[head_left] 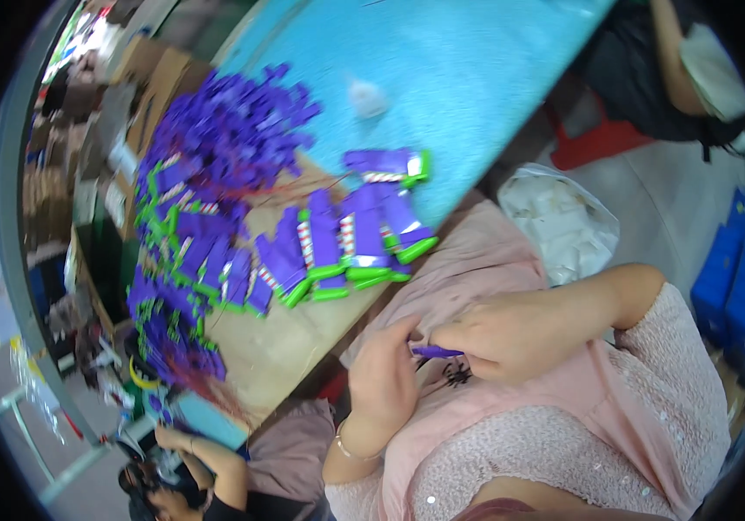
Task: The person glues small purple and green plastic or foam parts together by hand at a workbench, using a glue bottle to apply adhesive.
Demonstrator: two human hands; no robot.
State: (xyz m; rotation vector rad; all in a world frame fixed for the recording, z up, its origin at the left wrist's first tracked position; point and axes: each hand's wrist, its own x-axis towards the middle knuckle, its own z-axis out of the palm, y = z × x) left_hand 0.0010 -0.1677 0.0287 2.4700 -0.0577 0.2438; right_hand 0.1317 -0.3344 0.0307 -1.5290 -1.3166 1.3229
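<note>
Above my lap, my left hand (pixel 381 382) and my right hand (pixel 501 337) are close together with a small purple strip (pixel 437 352) between them. The fingers of my right hand are bent and pinch its right end. My left hand's thumb and fingers close at its left end, though the fingertips are partly hidden. Nearest on the table lie several flat purple pieces with bright green ends (pixel 364 234), some with red-and-white striped edges. One such piece (pixel 387 164) lies apart, farther off.
A heap of loose purple strips (pixel 242 122) covers the table's far left, with more purple-green pieces (pixel 172 326) nearer. A small whitish lump (pixel 367 99) sits on the blue tabletop (pixel 442 78). Right are a white plastic bag (pixel 559 221) and blue crates (pixel 733 269). Another person (pixel 207 464) works lower left.
</note>
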